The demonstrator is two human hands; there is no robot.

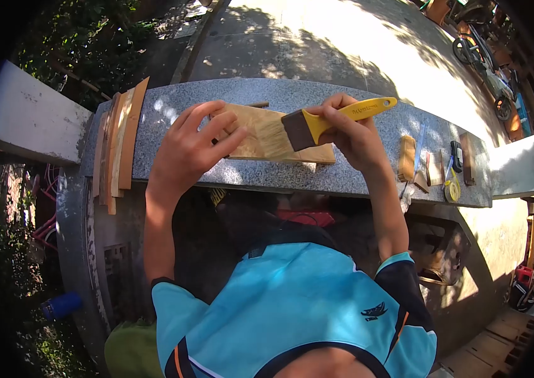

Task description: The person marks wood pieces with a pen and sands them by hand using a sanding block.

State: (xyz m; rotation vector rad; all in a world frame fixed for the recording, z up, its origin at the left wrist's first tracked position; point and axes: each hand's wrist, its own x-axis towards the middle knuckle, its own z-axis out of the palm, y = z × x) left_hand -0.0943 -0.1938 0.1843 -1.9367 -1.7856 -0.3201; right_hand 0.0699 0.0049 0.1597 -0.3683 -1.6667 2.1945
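Observation:
In my right hand is a paintbrush with a yellow handle and a dark brown ferrule, gripped near the base of the handle. Its pale bristles spread leftward over a light wooden board. The board lies lengthwise on the stone countertop. My left hand is over the board's left end, fingers apart and reaching toward the bristle tips. A thin dark stick shows just behind the board.
Wooden strips lie stacked on the left of the speckled countertop. On the right lie a wooden-backed brush, a blue ruler, yellow tape, a black tool and a dark wood block.

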